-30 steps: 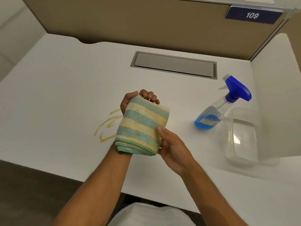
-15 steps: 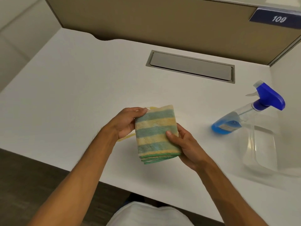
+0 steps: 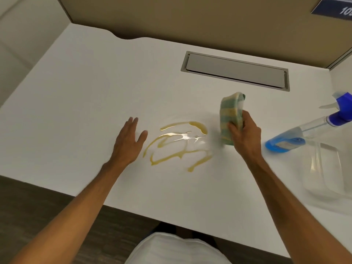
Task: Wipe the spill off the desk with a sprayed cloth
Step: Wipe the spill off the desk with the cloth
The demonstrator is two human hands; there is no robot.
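We see a white desk [image 3: 76, 96] filling most of the frame, with a yellow, glossy spill [image 3: 179, 143] looping across its middle. Our right hand [image 3: 245, 136], right of centre, has its grip clamped on a folded cloth [image 3: 231, 115] striped in green and yellow; the cloth stands nearly on edge just to the right of the spill, and we cannot tell whether its lower end touches the desk. Our left hand [image 3: 129, 141], left of centre, is empty, fingers spread apart and palm down just beside the left edge of the spill; we cannot tell whether it rests on the desk. At the right edge of the frame a spray bottle [image 3: 297, 138] with blue liquid and a blue nozzle lies tilted against a clear plastic tub [image 3: 327, 172]. A grey cable flap [image 3: 236, 70] is set into the desk in the upper right.
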